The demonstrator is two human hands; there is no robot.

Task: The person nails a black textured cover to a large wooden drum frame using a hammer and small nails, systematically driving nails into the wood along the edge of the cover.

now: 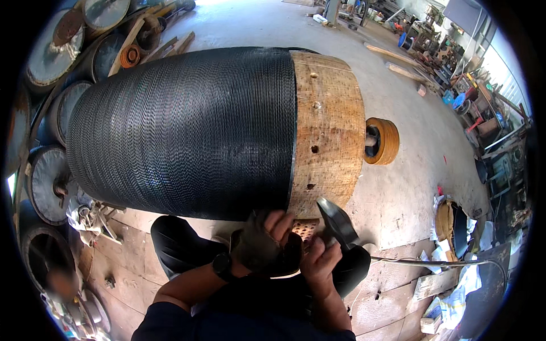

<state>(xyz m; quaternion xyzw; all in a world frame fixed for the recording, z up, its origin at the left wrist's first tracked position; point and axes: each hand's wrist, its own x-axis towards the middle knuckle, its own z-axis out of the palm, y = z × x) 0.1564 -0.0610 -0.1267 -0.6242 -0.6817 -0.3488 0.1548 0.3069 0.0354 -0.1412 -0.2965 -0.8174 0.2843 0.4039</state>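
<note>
Black winding (187, 131) looks glossy and finely ridged beside a rough, matt, wood-like drum end (333, 113). The hammer head (338, 220) is smooth, shiny metal; the glove (257, 249) looks like matt cloth.

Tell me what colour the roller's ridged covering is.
The ridged covering is black, clearest in the head view.

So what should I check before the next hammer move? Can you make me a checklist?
1. Hammer held in the right hand: ok.
2. Left hand apart from the hammer: ok, there's a gap.
3. Left hand covered: not ok, the dark glove leaves fingertips bare.
4. Right hand covered: not ok, no glove.
5. Left fingers gripping something: cannot tell.
6. Hammer clear of the wooden end: cannot tell, they overlap in this view.
</note>
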